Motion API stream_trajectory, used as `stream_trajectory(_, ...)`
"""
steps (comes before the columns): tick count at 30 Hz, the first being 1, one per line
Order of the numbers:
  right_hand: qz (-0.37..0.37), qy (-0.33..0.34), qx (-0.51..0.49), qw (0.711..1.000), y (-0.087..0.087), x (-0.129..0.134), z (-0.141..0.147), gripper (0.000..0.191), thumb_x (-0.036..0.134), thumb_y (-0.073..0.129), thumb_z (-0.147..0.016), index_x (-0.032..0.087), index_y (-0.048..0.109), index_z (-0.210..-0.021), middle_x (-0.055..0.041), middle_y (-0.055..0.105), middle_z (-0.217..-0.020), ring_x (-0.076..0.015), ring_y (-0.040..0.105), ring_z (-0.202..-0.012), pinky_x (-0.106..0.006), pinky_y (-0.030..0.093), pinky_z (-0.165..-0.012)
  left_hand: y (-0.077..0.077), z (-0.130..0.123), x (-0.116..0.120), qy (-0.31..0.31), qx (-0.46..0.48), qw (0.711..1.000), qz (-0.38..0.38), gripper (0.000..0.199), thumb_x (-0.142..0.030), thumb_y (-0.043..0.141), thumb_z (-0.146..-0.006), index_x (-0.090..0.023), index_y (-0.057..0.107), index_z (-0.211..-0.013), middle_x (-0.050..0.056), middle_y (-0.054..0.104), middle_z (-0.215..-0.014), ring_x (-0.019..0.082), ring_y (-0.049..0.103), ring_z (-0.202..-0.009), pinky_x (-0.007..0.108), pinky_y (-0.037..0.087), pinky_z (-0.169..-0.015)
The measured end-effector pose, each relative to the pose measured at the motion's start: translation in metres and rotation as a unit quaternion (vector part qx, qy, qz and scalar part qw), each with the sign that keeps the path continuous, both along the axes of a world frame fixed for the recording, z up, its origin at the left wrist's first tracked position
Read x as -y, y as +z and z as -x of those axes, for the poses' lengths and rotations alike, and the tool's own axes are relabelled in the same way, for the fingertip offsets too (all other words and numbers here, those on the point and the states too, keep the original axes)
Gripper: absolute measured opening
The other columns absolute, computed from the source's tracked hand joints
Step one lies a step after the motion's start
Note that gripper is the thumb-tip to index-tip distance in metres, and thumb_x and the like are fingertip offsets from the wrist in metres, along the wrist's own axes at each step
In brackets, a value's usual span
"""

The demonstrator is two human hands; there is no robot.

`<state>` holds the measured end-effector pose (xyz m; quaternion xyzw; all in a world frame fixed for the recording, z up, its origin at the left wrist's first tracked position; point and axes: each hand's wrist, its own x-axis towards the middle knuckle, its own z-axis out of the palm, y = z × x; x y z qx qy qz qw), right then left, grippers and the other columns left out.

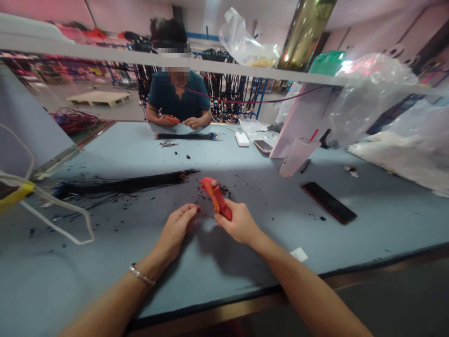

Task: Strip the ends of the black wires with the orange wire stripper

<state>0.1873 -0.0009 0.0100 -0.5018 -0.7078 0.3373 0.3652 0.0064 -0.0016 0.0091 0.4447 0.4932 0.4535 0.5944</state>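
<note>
My right hand [240, 221] is wrapped round a red and orange hand tool [215, 196], its head tilted up and to the left. To the left of the tool, my left hand [180, 227] is closed in a pinch; a small thin piece seems to stick out at its fingertips, too small to name. Beyond my left hand lies a long bundle of black wires [129, 184] with coppery ends toward the right. Small dark scraps [226, 191] are scattered on the table behind the tool.
Across the table [245, 262] a person [178, 100] holds an orange tool near another wire bundle [187, 136]. At right are a phone [329, 202], a cup with a red straw [298, 157] and plastic bags [375, 93]. A white cable [66, 208] loops at left.
</note>
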Motion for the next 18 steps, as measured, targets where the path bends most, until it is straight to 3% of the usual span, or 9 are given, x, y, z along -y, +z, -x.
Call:
stream_trajectory(2, 0.123, 0.051, -0.176, 0.975, 0.001, 0.001, -0.004, 0.019, 0.028, 0.059, -0.074, 0.017, 0.057, -0.09, -0.0009, 0.063, -0.073, -0.0176, 0.062, -0.065, -0.029, 0.048, -0.062, 0.001, 0.003, -0.002, 0.016, 0.003, 1.0, 0.002, 0.029, -0.041, 0.06, -0.074, -0.015, 0.062, -0.084, -0.009, 0.03, -0.051, 0.008, 0.022, -0.045, 0.021, 0.015, -0.044)
stream_trajectory(6, 0.273, 0.093, -0.389, 0.875, -0.005, 0.004, -0.01, 0.032, 0.028, 0.068, -0.069, 0.015, 0.057, -0.095, -0.0041, 0.065, -0.081, -0.0193, 0.066, -0.07, -0.036, 0.054, -0.069, 0.001, 0.01, -0.008, 0.036, -0.065, 0.997, -0.028, 0.023, -0.036, 0.06, -0.072, -0.017, 0.058, -0.085, -0.008, 0.036, -0.055, 0.009, 0.029, -0.047, 0.021, 0.023, -0.047)
stream_trajectory(10, 0.317, 0.113, -0.456, 0.824, -0.007, 0.008, -0.015, 0.032, 0.027, 0.069, -0.069, 0.013, 0.059, -0.096, -0.0054, 0.067, -0.08, -0.0205, 0.068, -0.069, -0.033, 0.054, -0.065, -0.003, 0.018, -0.014, 0.041, -0.166, 0.982, -0.082, 0.024, -0.041, 0.061, -0.074, -0.019, 0.058, -0.083, -0.006, 0.044, -0.058, 0.011, 0.034, -0.051, 0.023, 0.026, -0.049)
stream_trajectory(14, 0.33, 0.142, -0.461, 0.812, -0.004, 0.011, -0.018, 0.029, 0.023, 0.069, -0.069, 0.012, 0.06, -0.095, -0.0062, 0.068, -0.079, -0.0203, 0.069, -0.068, -0.032, 0.055, -0.066, -0.005, 0.02, -0.017, 0.038, -0.177, 0.979, -0.096, 0.026, -0.043, 0.063, -0.074, -0.018, 0.061, -0.082, -0.003, 0.053, -0.066, 0.011, 0.041, -0.055, 0.023, 0.031, -0.052)
stream_trajectory(18, 0.364, 0.187, -0.436, 0.801, -0.005, 0.016, -0.016, 0.031, 0.024, 0.068, -0.069, 0.01, 0.06, -0.096, -0.0086, 0.069, -0.08, -0.0233, 0.07, -0.068, -0.033, 0.055, -0.061, -0.006, 0.02, -0.016, 0.043, -0.15, 0.984, -0.091, 0.028, -0.045, 0.062, -0.076, -0.018, 0.06, -0.083, -0.004, 0.051, -0.063, 0.01, 0.038, -0.052, 0.023, 0.028, -0.05)
